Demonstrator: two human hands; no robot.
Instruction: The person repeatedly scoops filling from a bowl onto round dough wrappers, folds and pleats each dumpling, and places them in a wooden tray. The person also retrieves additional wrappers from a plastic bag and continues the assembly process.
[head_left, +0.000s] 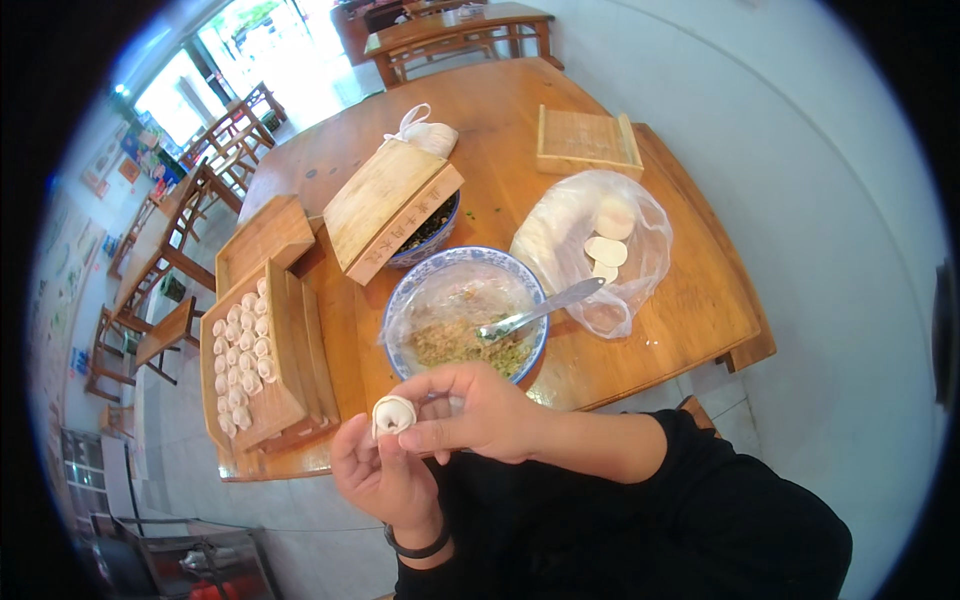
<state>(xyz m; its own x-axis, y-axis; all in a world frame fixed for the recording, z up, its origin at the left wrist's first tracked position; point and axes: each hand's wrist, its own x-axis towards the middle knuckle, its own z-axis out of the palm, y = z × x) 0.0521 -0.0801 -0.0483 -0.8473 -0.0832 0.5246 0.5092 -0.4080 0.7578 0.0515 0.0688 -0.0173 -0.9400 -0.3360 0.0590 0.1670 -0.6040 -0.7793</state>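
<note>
A folded dumpling (394, 417) is pinched between the fingertips of both hands, just in front of the table's near edge. My left hand (388, 472), with a dark band at the wrist, holds it from below and the left. From the right, my right hand (472, 412) grips its other side. Beyond them stands a blue-and-white bowl (390, 322) of minced filling with green bits, partly lined with plastic film. A metal spoon (551, 306) leans in it. Round dough wrappers (606, 253) lie in a clear plastic bag (645, 225) to the right. Rows of finished dumplings (244, 352) rest on a stacked wooden tray (289, 382).
Behind the bowl, a wooden box or tray (397, 202) bearing writing leans over a second bowl (429, 247) of dark filling. A tied white bag (433, 139) sits behind it. Other wooden trays (589, 139) stand far right and at left. A wall runs along the right.
</note>
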